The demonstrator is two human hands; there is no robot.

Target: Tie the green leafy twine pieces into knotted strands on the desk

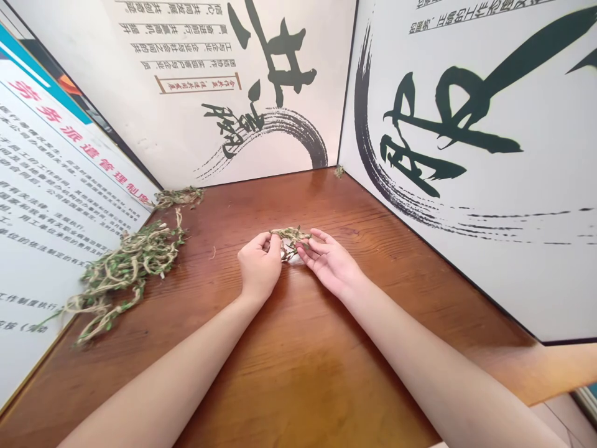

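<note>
Brown counter (289, 367), lettered boards (476, 186) around it.
Left hand (261, 264) pinches leafy twine (293, 234) over mid-counter; right hand (332, 264), grip loosely spread, touches its other end. A heap (135, 260) lies along the left edge, a clump (177, 197) at the far left corner.

Twisted green-and-tan plant-like strand bundle (293, 234): near end hidden by the bare left grip (262, 262), whose curled fingers are mostly concealed. Bare forearms (177, 367): cut off at lower edge. Reddish-brown wooden desk (289, 354): likewise cropped. Small greenish tuft (339, 171), far corner: too small to identify.
</note>
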